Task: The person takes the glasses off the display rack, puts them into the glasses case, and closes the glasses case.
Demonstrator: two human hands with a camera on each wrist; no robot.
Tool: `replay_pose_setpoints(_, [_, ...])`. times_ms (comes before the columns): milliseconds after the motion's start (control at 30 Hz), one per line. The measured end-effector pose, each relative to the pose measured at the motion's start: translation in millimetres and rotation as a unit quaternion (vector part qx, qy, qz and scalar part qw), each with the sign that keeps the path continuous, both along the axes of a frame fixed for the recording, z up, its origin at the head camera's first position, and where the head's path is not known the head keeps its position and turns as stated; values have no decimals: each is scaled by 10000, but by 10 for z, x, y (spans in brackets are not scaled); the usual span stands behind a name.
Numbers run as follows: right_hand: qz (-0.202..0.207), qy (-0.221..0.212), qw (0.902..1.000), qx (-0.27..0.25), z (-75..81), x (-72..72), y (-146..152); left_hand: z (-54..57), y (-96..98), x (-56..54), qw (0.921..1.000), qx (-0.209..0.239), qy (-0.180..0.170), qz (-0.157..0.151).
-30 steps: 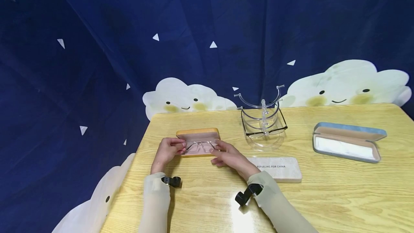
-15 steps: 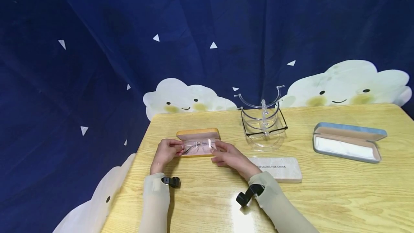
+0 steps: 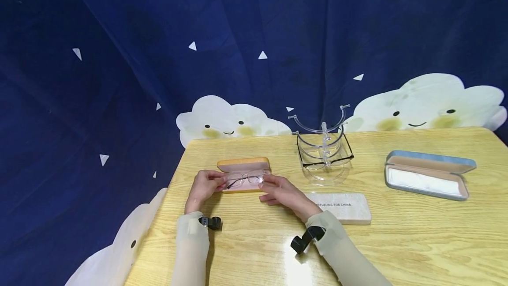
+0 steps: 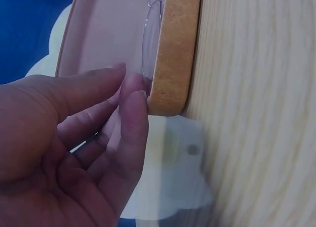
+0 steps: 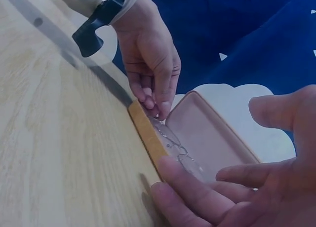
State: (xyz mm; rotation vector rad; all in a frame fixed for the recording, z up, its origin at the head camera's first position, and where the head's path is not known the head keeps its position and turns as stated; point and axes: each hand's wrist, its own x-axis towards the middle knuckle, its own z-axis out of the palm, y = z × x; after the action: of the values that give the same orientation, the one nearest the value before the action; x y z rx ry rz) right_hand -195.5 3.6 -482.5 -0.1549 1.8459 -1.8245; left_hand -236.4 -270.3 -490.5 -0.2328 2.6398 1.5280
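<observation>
Left hand [image 3: 203, 189] bunches its fingertips at one end of the open orange case [image 5: 145, 131], grip unclear; the right hand [image 3: 285, 194] spreads its fingers at the other. Inside lie glasses [image 3: 245, 176]; an uneven push could skew them, and the lid [image 3: 243, 163] might then bend them. Beyond stands a clear rack [image 3: 324, 132].

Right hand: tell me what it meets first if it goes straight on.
Probably the orange case, then the glasses inside it; depth is unclear, so the right hand may be touching the case.

Open blue case [image 3: 428, 163], clear stand [image 3: 325, 137], white case [image 3: 346, 214], navy curtain [image 3: 234, 16]
</observation>
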Motion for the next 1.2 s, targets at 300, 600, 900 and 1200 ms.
replay_pose_setpoints(300, [-536, 130, 9985, -54, -23, -26, -27, 32, -11, 30, 9997, -198, 9, 126])
replay_pose_setpoints(600, [-1572, 296, 9871, 84, -29, -70, -78, 88, 12, 10, 9962, -51, -208, 845])
replay_pose_setpoints(900, [-1850, 543, 9785, 734, -79, -174, -147, 87, 58, -10, 9968, 221, -517, 576])
replay_pose_setpoints(1200, [-1225, 741, 9865, 798, -130, -291, -160, 81, 22, 22, 9965, 490, -463, 494])
